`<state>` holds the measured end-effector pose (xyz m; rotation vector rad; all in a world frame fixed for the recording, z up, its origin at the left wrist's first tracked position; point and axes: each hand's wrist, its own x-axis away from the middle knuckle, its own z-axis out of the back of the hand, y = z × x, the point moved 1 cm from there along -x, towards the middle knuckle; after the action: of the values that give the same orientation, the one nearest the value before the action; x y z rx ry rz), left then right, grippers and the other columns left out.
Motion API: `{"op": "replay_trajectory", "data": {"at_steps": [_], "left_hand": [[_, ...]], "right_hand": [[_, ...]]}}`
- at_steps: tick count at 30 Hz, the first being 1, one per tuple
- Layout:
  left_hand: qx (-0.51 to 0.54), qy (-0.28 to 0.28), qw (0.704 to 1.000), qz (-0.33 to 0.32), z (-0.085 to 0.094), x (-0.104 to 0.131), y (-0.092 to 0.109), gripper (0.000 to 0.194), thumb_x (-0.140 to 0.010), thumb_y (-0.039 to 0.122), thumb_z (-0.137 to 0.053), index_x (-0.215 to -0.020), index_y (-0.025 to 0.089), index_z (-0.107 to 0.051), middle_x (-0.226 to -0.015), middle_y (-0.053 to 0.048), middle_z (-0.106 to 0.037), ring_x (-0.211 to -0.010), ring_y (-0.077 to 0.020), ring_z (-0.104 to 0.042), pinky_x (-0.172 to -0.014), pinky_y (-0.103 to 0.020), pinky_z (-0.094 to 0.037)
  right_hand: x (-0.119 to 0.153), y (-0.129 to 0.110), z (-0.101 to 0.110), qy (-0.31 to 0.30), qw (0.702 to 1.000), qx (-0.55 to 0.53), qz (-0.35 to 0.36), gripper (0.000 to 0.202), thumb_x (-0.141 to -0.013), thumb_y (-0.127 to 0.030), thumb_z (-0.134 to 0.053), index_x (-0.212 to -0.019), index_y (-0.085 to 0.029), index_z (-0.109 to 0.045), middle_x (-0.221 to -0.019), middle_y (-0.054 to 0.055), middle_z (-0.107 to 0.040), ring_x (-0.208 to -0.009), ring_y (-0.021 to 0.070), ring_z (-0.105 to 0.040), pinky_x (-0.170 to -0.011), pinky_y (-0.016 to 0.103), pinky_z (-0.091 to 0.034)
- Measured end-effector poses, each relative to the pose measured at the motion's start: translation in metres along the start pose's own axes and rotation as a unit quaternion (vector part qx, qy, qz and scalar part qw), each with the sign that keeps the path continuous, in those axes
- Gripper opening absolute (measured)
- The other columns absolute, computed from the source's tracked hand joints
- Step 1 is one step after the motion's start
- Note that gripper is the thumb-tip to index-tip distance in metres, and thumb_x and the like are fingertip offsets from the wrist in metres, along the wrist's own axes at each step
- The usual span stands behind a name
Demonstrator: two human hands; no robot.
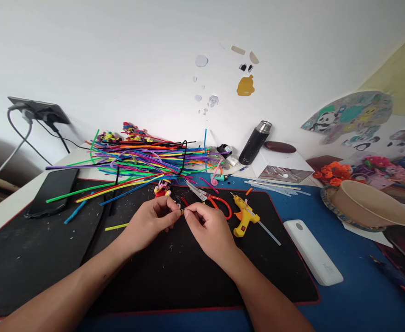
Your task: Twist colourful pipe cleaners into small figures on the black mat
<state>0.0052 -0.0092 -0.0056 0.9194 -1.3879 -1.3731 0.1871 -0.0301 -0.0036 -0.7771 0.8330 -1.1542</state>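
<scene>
Over the black mat, my left hand and my right hand meet with their fingertips almost touching. Between them shows a tiny yellow piece, pinched by both hands; it looks like a bit of pipe cleaner, mostly hidden by the fingers. Just behind my left hand lies a small red and yellow fuzzy figure. Orange-handled scissors rest beyond my right hand with the blades pointing away to the left. A yellow pipe cleaner piece lies left of my left hand.
A heap of coloured pipe cleaners spreads along the wall. To the right are a yellow glue gun, glue sticks, a white power bank, a black flask and a beige bowl. A phone lies left.
</scene>
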Motion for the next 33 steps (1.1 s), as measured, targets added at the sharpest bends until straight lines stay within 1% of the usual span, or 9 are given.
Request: {"op": "replay_trajectory", "data": {"at_steps": [7,13,15,19,23,28,31,33], "left_hand": [[-0.004,0.013,1.000,-0.005,-0.0010,0.0003,0.0010,0.036,-0.074,0.049,-0.082,-0.075,0.019,-0.063,-0.065,0.003,-0.060,-0.054,-0.0119,-0.054,-0.055,-0.024,-0.045],[0.000,0.021,1.000,-0.011,0.0007,0.0001,-0.0001,0.034,-0.076,0.048,-0.082,-0.076,0.019,-0.063,-0.063,0.004,-0.059,-0.054,-0.0116,-0.053,-0.055,-0.024,-0.045],[0.001,0.024,1.000,-0.014,0.0014,0.0005,-0.0002,0.034,-0.077,0.047,-0.081,-0.077,0.019,-0.063,-0.064,0.004,-0.059,-0.055,-0.0116,-0.053,-0.056,-0.024,-0.046],[0.000,0.027,1.000,-0.007,0.0009,0.0011,-0.0004,0.036,-0.076,0.049,-0.082,-0.077,0.019,-0.063,-0.066,0.003,-0.060,-0.056,-0.0120,-0.053,-0.056,-0.024,-0.046],[-0.004,0.031,0.999,-0.015,-0.0009,0.0011,-0.0010,0.037,-0.076,0.052,-0.081,-0.077,0.019,-0.064,-0.068,0.003,-0.060,-0.056,-0.0120,-0.052,-0.055,-0.025,-0.045],[-0.022,0.041,0.998,-0.046,-0.0036,0.0032,-0.0017,0.031,-0.079,0.047,-0.079,-0.076,0.019,-0.066,-0.070,0.002,-0.062,-0.057,-0.0119,-0.051,-0.055,-0.024,-0.043],[-0.038,0.048,0.996,-0.068,-0.0044,0.0046,-0.0014,0.026,-0.081,0.042,-0.078,-0.076,0.019,-0.066,-0.072,0.002,-0.064,-0.061,-0.0129,-0.053,-0.059,-0.025,-0.044],[-0.047,0.052,0.995,-0.077,-0.0043,0.0050,-0.0011,0.024,-0.082,0.041,-0.077,-0.078,0.020,-0.067,-0.074,0.001,-0.065,-0.063,-0.0137,-0.055,-0.061,-0.026,-0.046]], "right_hand": [[-0.0005,-0.0018,0.0007,-0.002,1.000,-0.003,-0.001,0.021,-0.098,-0.029,-0.058,-0.086,-0.022,-0.073,-0.065,-0.002,-0.059,-0.060,0.0142,-0.052,-0.055,0.026,-0.036],[0.0008,0.0018,-0.0008,-0.005,1.000,-0.025,-0.006,0.022,-0.101,-0.033,-0.057,-0.096,-0.022,-0.076,-0.075,0.000,-0.069,-0.065,0.0150,-0.059,-0.058,0.026,-0.040],[0.0010,0.0024,-0.0011,-0.003,1.000,-0.021,-0.003,0.022,-0.101,-0.032,-0.057,-0.096,-0.022,-0.076,-0.076,0.001,-0.070,-0.066,0.0153,-0.060,-0.059,0.026,-0.040],[0.0006,0.0011,-0.0014,0.003,1.000,0.013,0.007,0.021,-0.100,-0.029,-0.057,-0.092,-0.022,-0.076,-0.069,0.000,-0.066,-0.061,0.0152,-0.057,-0.057,0.027,-0.038],[0.0006,0.0001,-0.0025,0.009,0.999,0.036,0.025,0.021,-0.099,-0.027,-0.057,-0.089,-0.022,-0.075,-0.067,0.000,-0.065,-0.060,0.0154,-0.056,-0.059,0.027,-0.039],[0.0014,-0.0006,-0.0028,0.004,1.000,0.018,0.018,0.021,-0.097,-0.027,-0.058,-0.084,-0.022,-0.074,-0.063,-0.002,-0.060,-0.057,0.0147,-0.051,-0.056,0.027,-0.036],[0.0010,-0.0013,-0.0021,-0.002,1.000,0.002,0.011,0.021,-0.097,-0.026,-0.057,-0.082,-0.022,-0.072,-0.062,-0.002,-0.057,-0.056,0.0141,-0.049,-0.054,0.027,-0.034],[0.0004,-0.0013,-0.0018,-0.005,1.000,-0.006,0.008,0.021,-0.097,-0.026,-0.057,-0.083,-0.022,-0.072,-0.063,-0.002,-0.057,-0.057,0.0139,-0.050,-0.055,0.027,-0.034]]}}
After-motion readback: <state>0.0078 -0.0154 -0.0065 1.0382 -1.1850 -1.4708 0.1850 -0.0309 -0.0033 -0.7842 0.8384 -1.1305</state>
